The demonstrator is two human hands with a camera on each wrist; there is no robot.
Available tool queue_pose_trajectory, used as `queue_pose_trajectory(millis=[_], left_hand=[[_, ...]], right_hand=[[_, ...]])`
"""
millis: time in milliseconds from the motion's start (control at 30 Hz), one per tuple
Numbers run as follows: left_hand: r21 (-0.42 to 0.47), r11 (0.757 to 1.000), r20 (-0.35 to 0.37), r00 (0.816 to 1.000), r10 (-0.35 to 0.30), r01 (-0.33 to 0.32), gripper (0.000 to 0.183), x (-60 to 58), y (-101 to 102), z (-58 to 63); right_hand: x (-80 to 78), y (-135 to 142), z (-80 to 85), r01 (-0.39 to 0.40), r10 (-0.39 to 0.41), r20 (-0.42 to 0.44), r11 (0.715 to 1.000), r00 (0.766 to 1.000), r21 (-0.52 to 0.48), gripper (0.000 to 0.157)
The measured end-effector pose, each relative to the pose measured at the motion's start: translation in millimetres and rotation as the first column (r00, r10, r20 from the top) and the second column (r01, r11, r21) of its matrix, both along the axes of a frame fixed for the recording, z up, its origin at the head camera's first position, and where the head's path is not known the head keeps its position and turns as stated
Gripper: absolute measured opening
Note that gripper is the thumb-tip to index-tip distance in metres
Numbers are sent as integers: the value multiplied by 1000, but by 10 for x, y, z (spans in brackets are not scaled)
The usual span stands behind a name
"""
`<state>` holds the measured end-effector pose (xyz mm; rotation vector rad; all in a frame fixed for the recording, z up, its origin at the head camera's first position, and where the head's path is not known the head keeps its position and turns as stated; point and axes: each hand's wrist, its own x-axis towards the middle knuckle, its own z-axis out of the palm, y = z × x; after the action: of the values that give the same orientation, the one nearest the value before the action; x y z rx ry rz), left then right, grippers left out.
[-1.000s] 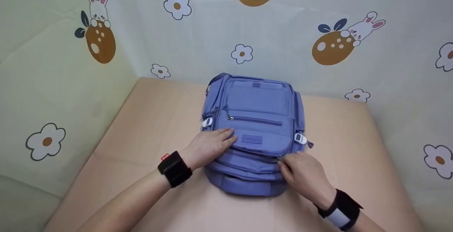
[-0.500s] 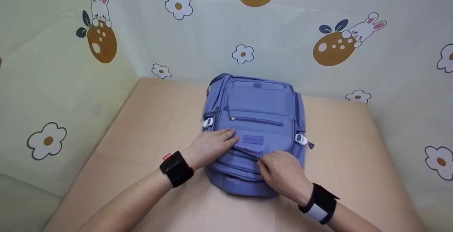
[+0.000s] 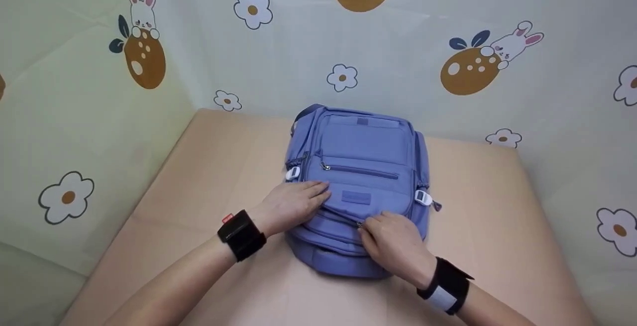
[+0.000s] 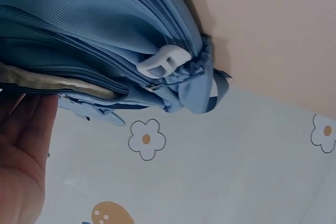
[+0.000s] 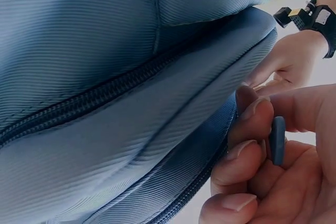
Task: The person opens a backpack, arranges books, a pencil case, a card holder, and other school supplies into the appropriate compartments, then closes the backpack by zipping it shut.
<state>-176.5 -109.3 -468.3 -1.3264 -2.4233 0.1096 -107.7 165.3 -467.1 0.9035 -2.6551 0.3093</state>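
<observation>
A blue backpack (image 3: 368,142) lies front side up, its lower end nearest the person. My left hand (image 3: 293,201) rests on the lower left of the front panel with fairly straight fingers. In the left wrist view those fingers (image 4: 39,124) lie by a gap in the front pocket, where a pale lining (image 4: 63,81) shows. My right hand (image 3: 393,236) is at the pocket's lower edge, right of centre, pinching a zipper pull. The blue tab of that pull (image 5: 278,140) sticks out between thumb and curled fingers in the right wrist view.
White buckles (image 3: 293,172) sit on both sides of the backpack, with a small tassel (image 3: 437,205) by the right one. Another zipper (image 3: 361,171) crosses the front panel. The beige tabletop (image 3: 239,152) meets a patterned cloth wall (image 3: 398,67) behind and at the left.
My right hand has drawn the zipper pull leftward along the pocket's lower edge, from its right corner, and the gap there has narrowed. My left hand has stayed on the panel.
</observation>
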Motion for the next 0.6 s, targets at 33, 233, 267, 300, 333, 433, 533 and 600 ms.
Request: queue_pose_trajectory(millis=[33,233,267,300,333,433,533,600], left_hand=[[4,1000,-2,1000,-3,3,38,-10,-25,-2],[-48,999,13,1000,16,-15,40,-39,-118,8],[-66,998,17,1000,24,-23,40,-39,-117,12],[-82,996,20,999,33,-31,40,-38,-113,15],[-93,995,23,999,38,-35,40,-38,-111,14],[-100,994,37,998,48,-44,41,-39,-108,8],[-85,995,58,997,53,-48,41,-39,-106,-1],[-76,996,70,996,55,-50,41,-35,-107,-4]], right_hand=[[1,0,1,3,-3,8,1000,1000,-2,17],[13,-12,13,22,-21,37,1000,999,-9,20],[16,-16,14,23,-23,38,1000,999,-10,21],[17,-22,17,25,-25,39,1000,999,-12,21],[19,-28,20,26,-26,39,1000,999,-13,22],[22,-58,26,34,-34,36,999,999,-12,23],[18,-122,36,51,-51,34,999,998,1,28],[-1,-200,47,47,-47,39,999,998,8,30]])
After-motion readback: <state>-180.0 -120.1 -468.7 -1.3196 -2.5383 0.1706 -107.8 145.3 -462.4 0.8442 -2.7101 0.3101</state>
